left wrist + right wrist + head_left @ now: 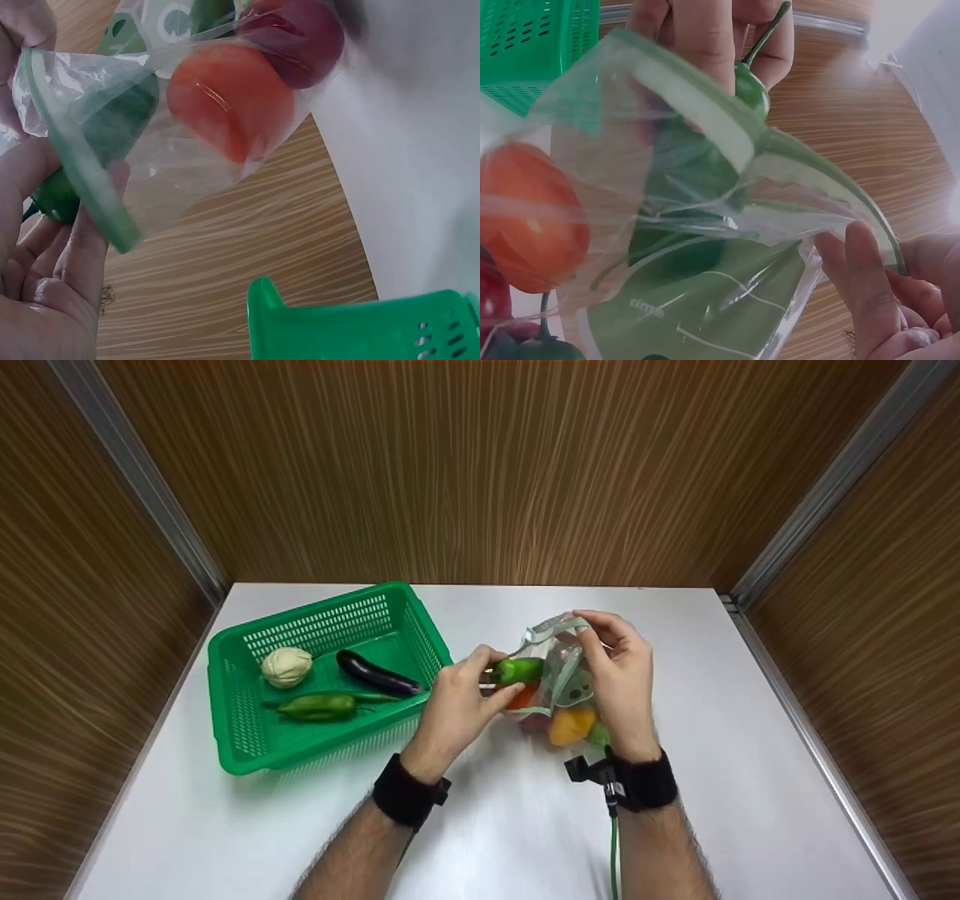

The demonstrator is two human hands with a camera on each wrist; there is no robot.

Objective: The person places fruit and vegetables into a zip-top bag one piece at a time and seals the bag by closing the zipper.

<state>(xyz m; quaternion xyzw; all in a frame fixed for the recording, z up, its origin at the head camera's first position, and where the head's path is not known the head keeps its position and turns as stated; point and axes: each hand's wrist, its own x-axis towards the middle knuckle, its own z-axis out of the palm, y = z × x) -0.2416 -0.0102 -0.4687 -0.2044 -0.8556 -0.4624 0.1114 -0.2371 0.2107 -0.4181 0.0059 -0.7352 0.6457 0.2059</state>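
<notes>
A green pepper [519, 670] is partly inside a clear plastic bag [765, 214] with a pale green rim. My left hand [457, 701] grips the pepper near its stem end, with fingertips at the bag's mouth. My right hand [626, 675] pinches the rim on the other side, and the mouth stands open. Through the plastic show an orange-red tomato [229, 105] and a dark red round item [304, 41]. Below the mouth is a yellow item [571, 726], with a bit of green beside it. The plastic's print hides part of the contents.
To the left stands a green perforated basket [315, 616] holding a pale round vegetable [286, 667], an eggplant [375, 671] and long green peppers [319, 706]. Wood-grain panels [480, 472] enclose the white table [750, 780] at the back and sides.
</notes>
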